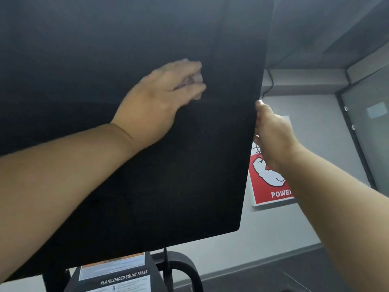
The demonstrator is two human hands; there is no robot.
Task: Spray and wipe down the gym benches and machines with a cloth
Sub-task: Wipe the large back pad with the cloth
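My left hand (160, 98) reaches up, blurred, fingers bunched around a pale cloth (195, 77) pressed against the big black pad (105, 39). To its right, my right hand (273, 135) clamps the pad's edge, thumb in front. Behind that hand hangs a red poster (265, 186); below, a machine label (124, 278).

Blurred left hand (160, 102) hides most of the cloth (197, 77); pad (94, 49) cut off.

The pad (126, 186) is plain matte black; the cloth (196, 77) on it is pale pinkish white. Right of the pad, the poster (271, 192) is red with white lettering. Below the pad, the label (124, 278) has white lettering on black.
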